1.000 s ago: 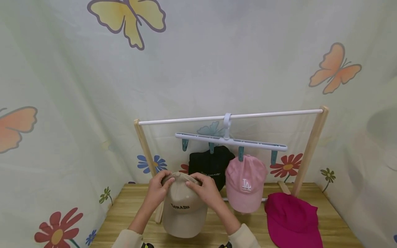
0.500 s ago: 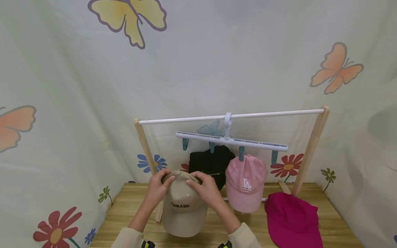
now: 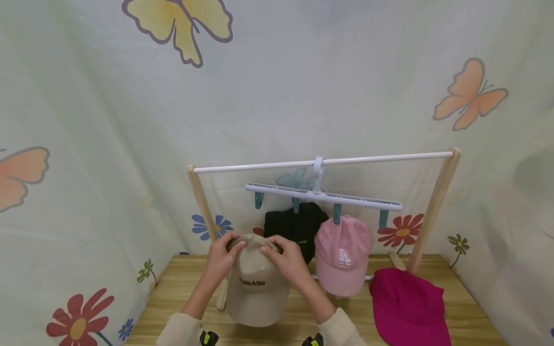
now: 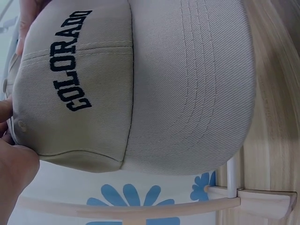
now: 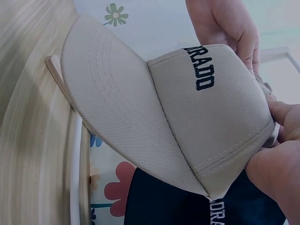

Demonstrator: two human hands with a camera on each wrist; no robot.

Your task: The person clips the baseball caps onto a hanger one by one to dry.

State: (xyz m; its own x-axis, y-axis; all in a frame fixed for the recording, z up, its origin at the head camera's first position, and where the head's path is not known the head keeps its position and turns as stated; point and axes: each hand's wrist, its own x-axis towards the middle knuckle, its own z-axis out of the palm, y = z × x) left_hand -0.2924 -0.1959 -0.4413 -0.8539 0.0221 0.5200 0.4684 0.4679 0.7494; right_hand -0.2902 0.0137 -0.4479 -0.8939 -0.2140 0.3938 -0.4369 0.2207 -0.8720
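Note:
A beige baseball cap with dark COLORADO lettering hangs brim down between both hands. My left hand pinches the left side of its crown top, thumb in front. On the other side my right hand pinches the crown the same way. The left wrist view shows the cap's brim close up, and the right wrist view shows its crown between the two hands. Behind it hang a black cap and a pink LA cap, below teal clips of a white hanger.
The hanger hooks over a white rod on a wooden-legged rack. A magenta cap lies on the wood-grain table at the right. Outer clips at the left and right hold nothing. Behind stands a butterfly-print curtain.
Both hands have raised the beige cap slightly, keeping their pinch on its crown. The hanger and the other caps stay where they were.

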